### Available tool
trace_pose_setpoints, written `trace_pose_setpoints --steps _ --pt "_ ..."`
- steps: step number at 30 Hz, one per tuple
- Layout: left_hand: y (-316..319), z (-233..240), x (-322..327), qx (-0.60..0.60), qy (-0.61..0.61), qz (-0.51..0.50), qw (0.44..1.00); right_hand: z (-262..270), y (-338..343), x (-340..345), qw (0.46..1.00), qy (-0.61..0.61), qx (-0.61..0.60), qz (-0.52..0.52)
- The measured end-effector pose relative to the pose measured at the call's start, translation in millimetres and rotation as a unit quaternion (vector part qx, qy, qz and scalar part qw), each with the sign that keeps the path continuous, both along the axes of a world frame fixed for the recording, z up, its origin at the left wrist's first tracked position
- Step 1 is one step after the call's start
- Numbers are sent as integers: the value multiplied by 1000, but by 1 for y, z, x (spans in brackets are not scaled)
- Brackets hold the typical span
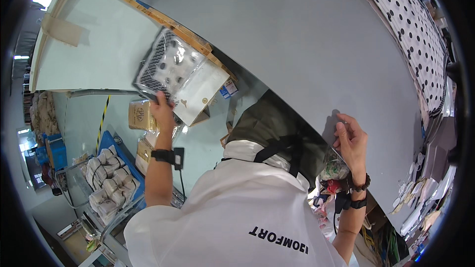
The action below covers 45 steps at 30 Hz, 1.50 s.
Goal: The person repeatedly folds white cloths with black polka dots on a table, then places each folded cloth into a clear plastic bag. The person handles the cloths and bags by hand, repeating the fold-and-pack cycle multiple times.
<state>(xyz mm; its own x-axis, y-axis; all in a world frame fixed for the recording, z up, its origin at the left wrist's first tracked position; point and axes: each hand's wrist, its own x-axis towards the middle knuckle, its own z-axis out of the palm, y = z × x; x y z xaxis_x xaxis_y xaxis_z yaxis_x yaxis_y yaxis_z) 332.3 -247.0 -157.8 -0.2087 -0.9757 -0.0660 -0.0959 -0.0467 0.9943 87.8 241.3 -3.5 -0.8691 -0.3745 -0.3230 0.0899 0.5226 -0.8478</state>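
Observation:
My left hand grips the lower end of a clear plastic package that holds folded black-and-white patterned fabric. The package is tilted over the corner of a white board and is slightly blurred. At the right, my right hand is at the near edge of the grey table, its fingers loosely curled and apart, holding nothing. Folded white fabric with black dots lies along the far right side of the table, well beyond my right hand.
A white board with a wooden edge stands left of the table. Below are a cardboard box and a blue cart with white tied bundles. Tags and plastic bags lie at the table's right end.

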Motion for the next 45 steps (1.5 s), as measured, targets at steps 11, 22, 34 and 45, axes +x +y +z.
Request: trace_pose_setpoints --steps 11,22,34,45 --pt "-160 -68 8 -91 -333 57 937 12 -4 -13 999 42 25 19" --pt "-54 100 -185 -371 -87 -168 909 10 74 -228 887 396 171 -166" --pt "185 177 -428 -485 70 -478 729 -32 143 -367 796 454 337 -217" --pt "335 175 -587 -115 66 -735 665 36 128 -382 701 649 63 -289"
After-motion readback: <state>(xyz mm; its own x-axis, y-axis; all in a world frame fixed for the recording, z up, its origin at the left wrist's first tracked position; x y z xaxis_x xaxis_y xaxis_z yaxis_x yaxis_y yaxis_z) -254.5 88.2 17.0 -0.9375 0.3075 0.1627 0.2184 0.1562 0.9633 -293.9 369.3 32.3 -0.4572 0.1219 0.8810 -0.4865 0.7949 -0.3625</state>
